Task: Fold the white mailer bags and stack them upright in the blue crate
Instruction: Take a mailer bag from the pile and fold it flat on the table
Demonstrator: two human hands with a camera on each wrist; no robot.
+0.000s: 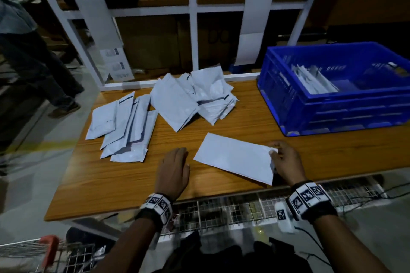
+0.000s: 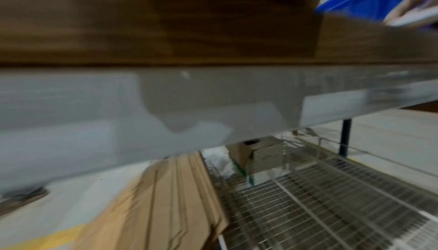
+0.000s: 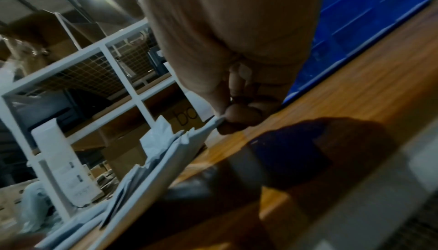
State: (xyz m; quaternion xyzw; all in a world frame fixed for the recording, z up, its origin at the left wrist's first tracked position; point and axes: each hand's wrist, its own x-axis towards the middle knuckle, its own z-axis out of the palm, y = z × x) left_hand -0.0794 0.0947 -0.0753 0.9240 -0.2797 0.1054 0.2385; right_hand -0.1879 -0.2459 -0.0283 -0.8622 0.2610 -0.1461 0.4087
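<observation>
The right hand point(image 1: 285, 163) was seen curled at the right end of a white mailer bag point(image 1: 235, 157), a corner of which was pinched between thumb and fingertips point(image 3: 239, 113) and lifted slightly off the desk point(image 1: 111, 184). The rest of the bag was laid flat and slanted on the wood, stretching from that hand toward the left hand point(image 1: 174, 172). The left hand was held palm down just beside the bag's left end, fingers straight and relaxed, with nothing gripped; whether it touched the desk could not be told. Beyond the hands, a loose heap of unfolded bags point(image 1: 195, 97) was spread at the middle of the desk, and a second fanned group point(image 1: 124, 126) lay to its left. The blue crate point(image 1: 332, 113) was set at the far right of the desk, well apart from the held bag, with a few folded bags point(image 1: 315, 80) stood on edge inside it, leaning against its left side.
</observation>
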